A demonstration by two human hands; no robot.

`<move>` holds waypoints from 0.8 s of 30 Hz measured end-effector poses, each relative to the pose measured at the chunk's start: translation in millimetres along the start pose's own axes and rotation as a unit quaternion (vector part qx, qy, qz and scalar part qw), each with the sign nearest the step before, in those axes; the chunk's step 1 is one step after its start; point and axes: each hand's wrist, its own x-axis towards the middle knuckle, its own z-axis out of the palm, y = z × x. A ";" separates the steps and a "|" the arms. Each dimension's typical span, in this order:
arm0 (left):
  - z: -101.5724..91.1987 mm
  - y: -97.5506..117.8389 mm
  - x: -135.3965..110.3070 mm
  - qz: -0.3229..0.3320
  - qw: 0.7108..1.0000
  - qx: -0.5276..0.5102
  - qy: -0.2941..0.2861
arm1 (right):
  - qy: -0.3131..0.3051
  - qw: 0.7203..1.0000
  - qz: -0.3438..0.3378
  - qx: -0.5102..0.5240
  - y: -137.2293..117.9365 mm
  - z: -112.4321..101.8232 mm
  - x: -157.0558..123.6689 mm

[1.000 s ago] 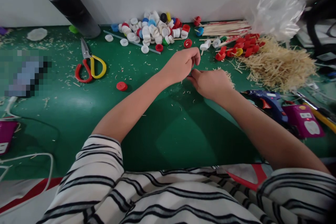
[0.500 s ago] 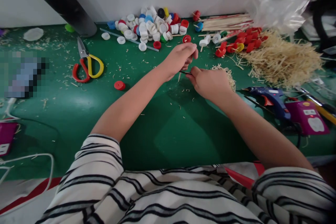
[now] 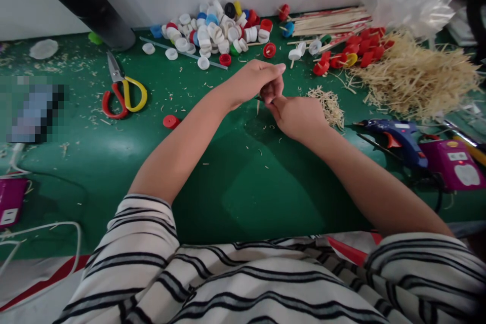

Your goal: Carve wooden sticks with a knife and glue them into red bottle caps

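Note:
My left hand (image 3: 264, 80) is closed, fingers curled under and thumb stretched along the top. From beneath it pokes the pale tip of a thin wooden stick (image 3: 258, 106). Close against it on the right, my right hand (image 3: 298, 115) is wrapped round a narrow dark blade (image 3: 259, 98), most of which the fingers hide. The blade lies across the stick near its tip. Below the hands, pale wood shavings are scattered on the green table (image 3: 243, 187). A small heap of curled shavings (image 3: 330, 106) lies just beyond my right hand.
Bottle caps (image 3: 212, 35) are piled at the back, beside wooden sticks (image 3: 330, 24) and red caps (image 3: 364, 48) on sticks. Right: a large shavings pile (image 3: 421, 78), a blue glue gun (image 3: 395, 136), a purple power box (image 3: 451, 162). Left: scissors (image 3: 123, 88), a red cap (image 3: 171, 121), a phone (image 3: 36, 111).
My right hand has drawn in against the left, and less of the dark blade shows between them. The camera view has shifted slightly.

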 end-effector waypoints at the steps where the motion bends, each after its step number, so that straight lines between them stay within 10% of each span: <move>1: 0.0 0.2 -0.2 -0.007 1.000 0.013 0.000 | -0.004 1.000 0.005 0.004 -0.2 0.3 0.0; 24: 1.0 -1.2 0.2 0.005 0.996 0.088 -0.003 | 0.018 1.000 -0.008 0.001 -3.0 6.2 1.1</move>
